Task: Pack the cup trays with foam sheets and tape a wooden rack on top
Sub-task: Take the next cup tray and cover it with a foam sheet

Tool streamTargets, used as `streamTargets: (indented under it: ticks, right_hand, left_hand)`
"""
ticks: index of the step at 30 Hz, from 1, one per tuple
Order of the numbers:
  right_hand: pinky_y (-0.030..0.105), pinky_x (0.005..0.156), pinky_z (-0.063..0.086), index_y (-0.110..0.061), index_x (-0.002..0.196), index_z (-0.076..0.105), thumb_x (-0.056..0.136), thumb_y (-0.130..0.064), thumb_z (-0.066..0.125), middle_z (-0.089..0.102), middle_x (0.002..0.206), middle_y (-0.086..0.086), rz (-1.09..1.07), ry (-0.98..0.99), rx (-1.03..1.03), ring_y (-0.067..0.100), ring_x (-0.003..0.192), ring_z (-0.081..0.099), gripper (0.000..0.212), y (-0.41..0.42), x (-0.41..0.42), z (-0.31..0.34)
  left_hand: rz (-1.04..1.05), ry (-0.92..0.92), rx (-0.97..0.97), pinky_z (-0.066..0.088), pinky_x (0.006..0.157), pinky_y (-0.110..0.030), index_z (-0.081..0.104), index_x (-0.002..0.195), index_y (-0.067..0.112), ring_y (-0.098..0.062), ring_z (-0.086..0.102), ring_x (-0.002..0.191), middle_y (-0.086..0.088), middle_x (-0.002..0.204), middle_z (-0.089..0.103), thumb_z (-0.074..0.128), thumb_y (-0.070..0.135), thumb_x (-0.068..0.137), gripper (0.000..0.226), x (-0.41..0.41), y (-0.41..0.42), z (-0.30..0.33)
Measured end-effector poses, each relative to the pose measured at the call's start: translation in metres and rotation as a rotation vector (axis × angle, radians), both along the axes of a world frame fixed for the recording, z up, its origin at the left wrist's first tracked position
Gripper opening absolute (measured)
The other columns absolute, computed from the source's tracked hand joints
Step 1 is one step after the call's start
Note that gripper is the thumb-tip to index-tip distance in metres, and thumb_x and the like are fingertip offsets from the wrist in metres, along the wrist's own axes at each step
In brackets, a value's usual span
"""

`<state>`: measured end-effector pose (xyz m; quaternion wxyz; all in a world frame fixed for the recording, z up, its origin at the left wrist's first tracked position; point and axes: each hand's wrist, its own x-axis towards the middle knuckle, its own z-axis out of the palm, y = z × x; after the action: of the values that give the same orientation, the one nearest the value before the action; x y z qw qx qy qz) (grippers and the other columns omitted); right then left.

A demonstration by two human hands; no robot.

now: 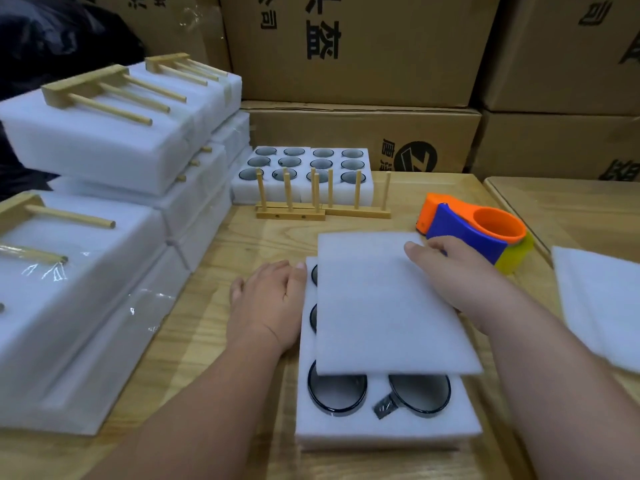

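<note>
Right hand (446, 271) pinches the far right edge of a foam sheet (388, 303), thumb on top, laying it askew over the cup tray (384, 434) on the bench (242, 237). Left hand (268, 299) rests flat against the tray's left side. Covering step, likely. Next: square the sheet over the nearest cups (337, 393), then fetch a wooden rack (289, 209) and the tape dispenser (474, 230).

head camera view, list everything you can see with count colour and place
white foam cup tray: one, near centre, dark cups inside
thin white foam sheet: one, partly covering it
far foam trays: two, white, at back
upright wooden racks: two, tan, before them
taped foam packs: several, white, stacked left
orange-blue tape dispenser: one, right
spare foam sheets: white, far right
cardboard boxes: several, brown, behind
left hand: against tray edge
right hand: holds sheet
</note>
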<state>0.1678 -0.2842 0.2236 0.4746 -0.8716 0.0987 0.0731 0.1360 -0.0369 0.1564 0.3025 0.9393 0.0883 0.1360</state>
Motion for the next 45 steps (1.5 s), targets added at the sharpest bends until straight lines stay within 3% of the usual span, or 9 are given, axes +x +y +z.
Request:
streamTargets:
  ticks: [3, 8, 12, 17, 25, 30, 35, 41, 45]
  right_hand:
    - [0.041, 0.081, 0.062, -0.029, 0.139, 0.056, 0.091, -0.052, 0.066, 0.068, 0.126, -0.001, 0.011, 0.062, 0.177, 0.023, 0.102, 0.073, 0.054, 0.004, -0.001, -0.003]
    - [0.031, 0.06, 0.061, -0.028, 0.124, 0.063, 0.085, -0.031, 0.082, 0.079, 0.099, -0.002, 0.119, 0.068, 0.26, 0.016, 0.08, 0.078, 0.044, -0.004, -0.004, 0.003]
    - [0.036, 0.067, 0.063, -0.03, 0.132, 0.058, 0.074, -0.031, 0.089, 0.077, 0.11, -0.002, 0.224, 0.135, 0.209, 0.019, 0.09, 0.078, 0.066, -0.013, -0.007, 0.01]
    - [0.034, 0.068, 0.059, -0.04, 0.156, 0.03, 0.071, -0.037, 0.09, 0.05, 0.144, 0.001, 0.271, 0.176, 0.064, 0.024, 0.113, 0.063, 0.104, -0.011, -0.01, 0.017]
    - [0.026, 0.064, 0.059, -0.042, 0.147, 0.043, 0.063, -0.038, 0.089, 0.068, 0.118, 0.002, 0.357, 0.199, 0.144, 0.018, 0.096, 0.073, 0.096, -0.014, -0.009, 0.016]
    - [0.032, 0.079, 0.061, -0.047, 0.141, 0.047, 0.055, -0.047, 0.091, 0.064, 0.123, 0.002, 0.418, 0.186, 0.103, 0.02, 0.105, 0.07, 0.097, -0.017, -0.008, 0.015]
    - [0.033, 0.081, 0.059, -0.047, 0.141, 0.047, 0.054, -0.049, 0.091, 0.062, 0.123, 0.001, 0.42, 0.174, 0.103, 0.02, 0.108, 0.067, 0.097, -0.017, -0.006, 0.013]
    - [0.028, 0.074, 0.056, -0.048, 0.138, 0.049, 0.06, -0.047, 0.09, 0.059, 0.118, -0.006, 0.394, 0.147, 0.121, 0.017, 0.107, 0.065, 0.088, -0.015, -0.003, 0.007]
    - [0.029, 0.077, 0.056, -0.049, 0.137, 0.049, 0.069, -0.054, 0.086, 0.054, 0.128, -0.011, 0.373, 0.096, 0.112, 0.012, 0.112, 0.059, 0.078, -0.009, -0.003, 0.002]
  left_hand:
    - [0.014, 0.013, 0.0, 0.011, 0.124, -0.05, 0.066, 0.124, 0.027, -0.013, 0.046, 0.133, 0.009, 0.131, 0.062, -0.003, 0.068, 0.081, 0.091, 0.0, 0.0, 0.0]
    - [0.001, 0.008, -0.011, 0.012, 0.124, -0.05, 0.067, 0.114, 0.027, -0.012, 0.048, 0.124, 0.017, 0.109, 0.053, -0.002, 0.066, 0.082, 0.086, -0.001, 0.0, 0.001]
    - [0.006, 0.015, -0.02, 0.013, 0.123, -0.051, 0.067, 0.107, 0.028, -0.011, 0.048, 0.121, 0.019, 0.106, 0.053, -0.002, 0.065, 0.081, 0.082, 0.001, 0.0, 0.0]
    - [0.006, 0.012, -0.029, 0.012, 0.124, -0.051, 0.066, 0.103, 0.03, -0.01, 0.048, 0.119, 0.019, 0.106, 0.054, -0.001, 0.064, 0.082, 0.078, 0.0, -0.001, 0.0]
    - [0.015, 0.02, -0.018, 0.011, 0.124, -0.05, 0.069, 0.12, 0.025, -0.015, 0.047, 0.13, 0.01, 0.124, 0.062, 0.003, 0.062, 0.087, 0.082, -0.001, 0.0, 0.001]
    - [-0.003, 0.008, -0.019, 0.013, 0.123, -0.05, 0.07, 0.115, 0.026, -0.013, 0.048, 0.126, 0.018, 0.108, 0.053, -0.002, 0.066, 0.081, 0.089, -0.002, 0.0, 0.001]
    - [0.008, 0.005, -0.018, 0.013, 0.123, -0.05, 0.069, 0.119, 0.025, -0.013, 0.047, 0.128, 0.01, 0.123, 0.063, -0.002, 0.067, 0.08, 0.091, -0.002, 0.0, 0.001]
    - [-0.03, -0.019, -0.087, 0.012, 0.123, -0.052, 0.068, 0.114, 0.035, -0.012, 0.05, 0.124, 0.022, 0.108, 0.058, -0.001, 0.069, 0.083, 0.082, -0.003, 0.001, 0.001]
    - [-0.167, -0.114, -0.259, 0.027, 0.12, -0.053, 0.06, 0.133, 0.043, -0.009, 0.052, 0.13, 0.024, 0.128, 0.063, 0.013, 0.069, 0.092, 0.068, -0.01, 0.005, 0.002]
